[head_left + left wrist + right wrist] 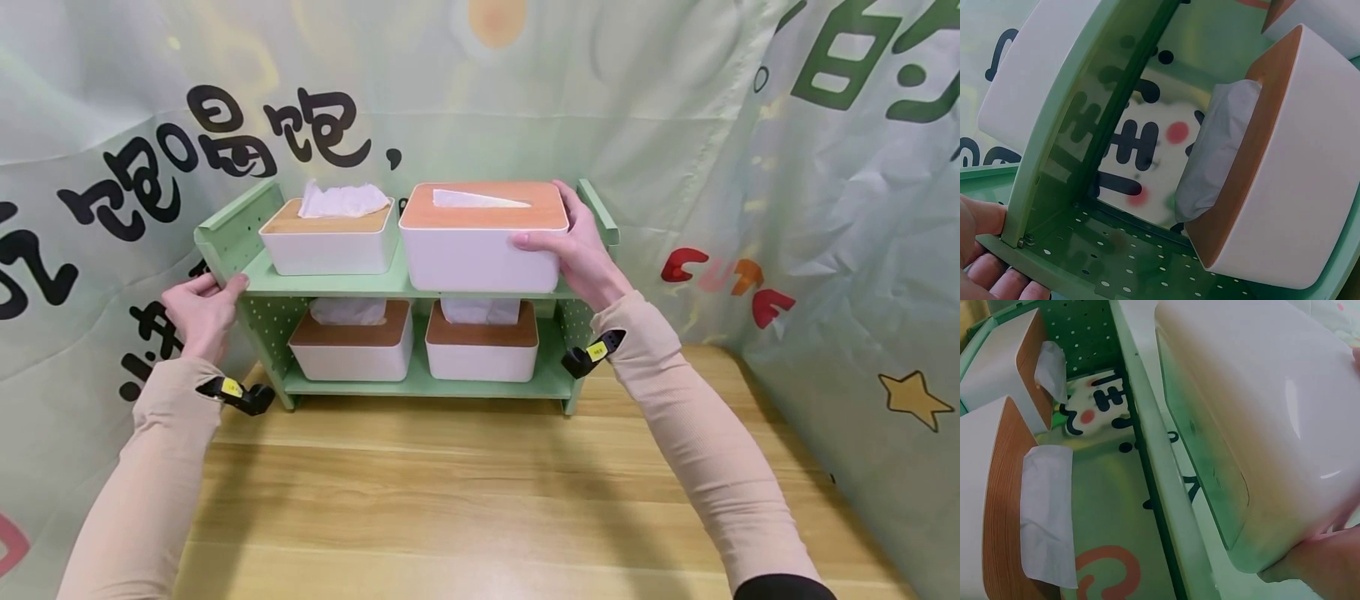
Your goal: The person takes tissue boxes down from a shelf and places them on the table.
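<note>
My right hand [583,250] grips the right end of a white tissue box [483,260] with a wooden lid, thumb on its front. This box is at the right of the upper board of a two-tier green shelf [322,286]; in the right wrist view its underside [1200,450] shows, raised off the board. With the left hand [201,315] I pinch the shelf's left side where the upper board meets it; the left wrist view shows thumb and fingers [1010,284] on either side of the panel. Another tissue box [330,252] stands at the upper left.
On the lower tier stand two more tissue boxes, one left [348,358] and one right [480,358], tissues poking up. The shelf rests on a wooden table [420,483], against a printed cloth backdrop [660,150].
</note>
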Demonstrator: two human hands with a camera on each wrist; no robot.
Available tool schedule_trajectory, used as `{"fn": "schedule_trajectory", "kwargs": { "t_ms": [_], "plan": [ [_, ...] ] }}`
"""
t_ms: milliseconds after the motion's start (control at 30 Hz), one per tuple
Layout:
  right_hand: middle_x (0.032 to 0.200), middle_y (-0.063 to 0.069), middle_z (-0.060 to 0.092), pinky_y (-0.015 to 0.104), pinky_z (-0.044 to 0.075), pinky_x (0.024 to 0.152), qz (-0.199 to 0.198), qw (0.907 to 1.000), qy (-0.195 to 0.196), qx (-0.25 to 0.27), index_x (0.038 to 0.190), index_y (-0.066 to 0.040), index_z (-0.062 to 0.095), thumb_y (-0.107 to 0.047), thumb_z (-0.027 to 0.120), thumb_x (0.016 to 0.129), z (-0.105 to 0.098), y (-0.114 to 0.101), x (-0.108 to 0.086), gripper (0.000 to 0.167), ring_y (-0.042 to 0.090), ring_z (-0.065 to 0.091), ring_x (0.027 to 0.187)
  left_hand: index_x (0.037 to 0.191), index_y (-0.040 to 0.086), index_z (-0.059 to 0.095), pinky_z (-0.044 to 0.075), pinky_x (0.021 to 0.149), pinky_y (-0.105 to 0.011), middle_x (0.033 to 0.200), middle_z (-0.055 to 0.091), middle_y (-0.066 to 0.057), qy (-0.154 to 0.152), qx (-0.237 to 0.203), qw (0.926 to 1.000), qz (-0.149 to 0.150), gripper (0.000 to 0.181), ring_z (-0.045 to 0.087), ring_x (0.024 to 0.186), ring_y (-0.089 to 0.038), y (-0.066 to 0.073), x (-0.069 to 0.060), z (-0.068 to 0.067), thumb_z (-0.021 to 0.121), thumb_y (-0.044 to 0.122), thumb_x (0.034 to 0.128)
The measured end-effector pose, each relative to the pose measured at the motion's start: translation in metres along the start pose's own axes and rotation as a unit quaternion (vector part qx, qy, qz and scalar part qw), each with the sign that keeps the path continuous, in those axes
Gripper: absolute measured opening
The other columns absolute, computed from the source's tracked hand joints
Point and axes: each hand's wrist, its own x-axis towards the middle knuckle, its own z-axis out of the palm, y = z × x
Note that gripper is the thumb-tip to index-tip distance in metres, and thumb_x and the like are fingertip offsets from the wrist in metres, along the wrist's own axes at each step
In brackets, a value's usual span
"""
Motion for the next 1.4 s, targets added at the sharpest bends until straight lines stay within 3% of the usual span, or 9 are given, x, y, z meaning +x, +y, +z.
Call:
{"fn": "schedule_trajectory", "kwargs": {
  "t_ms": [267, 633, 867, 1200, 1400],
  "plan": [
    [0.142, 0.006, 0.042, 0.04, 0.044, 0.108, 0.001, 1.0, -0.008, 0.0, 0.154, -0.016, 0.028, 0.004, 0.073, 0.074, 0.0, -0.006, -0.011, 0.094, 0.026, 0.045, 0.13, 0.135, 0.004, 0.062, 0.047, 0.055, -0.008, 0.06, 0.06, 0.021, 0.002, -0.004, 0.9999, -0.009, 0.052, 0.059, 0.064, 0.005, 0.0, 0.0, 0.0, 0.076, 0.009, 0.0851],
    [0.147, 0.006, 0.039, 0.04, 0.041, 0.109, 0.01, 1.0, -0.001, 0.001, 0.157, -0.018, 0.024, 0.003, 0.071, 0.076, -0.002, -0.013, -0.027, 0.096, 0.027, 0.039, 0.135, 0.134, 0.002, 0.062, 0.047, 0.054, -0.007, 0.057, 0.06, 0.023, 0.001, -0.001, 1.0, 0.002, 0.052, 0.059, 0.062, 0.006, -0.001, 0.0, 0.0, 0.076, 0.009, 0.0849],
    [0.143, 0.005, 0.043, 0.04, 0.043, 0.103, 0.009, 1.0, 0.003, -0.004, 0.153, -0.019, 0.032, 0.004, 0.071, 0.076, -0.003, -0.018, -0.038, 0.089, 0.028, 0.042, 0.132, 0.134, 0.002, 0.062, 0.048, 0.055, -0.007, 0.058, 0.06, 0.022, 0.002, -0.005, 1.0, 0.001, 0.052, 0.059, 0.062, 0.006, -0.001, -0.001, 0.0, 0.076, 0.008, 0.0847],
    [0.153, 0.006, 0.035, 0.037, 0.038, 0.107, 0.016, 0.9998, 0.002, 0.01, 0.16, -0.019, 0.019, 0.006, 0.067, 0.078, -0.009, -0.024, -0.054, 0.098, 0.028, 0.035, 0.137, 0.135, 0.004, 0.062, 0.048, 0.057, -0.007, 0.061, 0.059, 0.021, 0.003, -0.007, 1.0, -0.006, 0.052, 0.059, 0.064, 0.006, 0.0, -0.001, 0.0, 0.076, 0.009, 0.0852],
    [0.152, 0.007, 0.035, 0.034, 0.042, 0.104, 0.013, 0.9998, -0.004, 0.012, 0.159, -0.018, 0.022, 0.007, 0.065, 0.079, -0.012, -0.026, -0.063, 0.095, 0.028, 0.035, 0.136, 0.135, 0.003, 0.062, 0.048, 0.057, -0.006, 0.063, 0.059, 0.021, 0.004, -0.002, 1.0, -0.002, 0.052, 0.059, 0.066, 0.006, -0.001, 0.0, 0.0, 0.077, 0.01, 0.0851]
  ]
}}
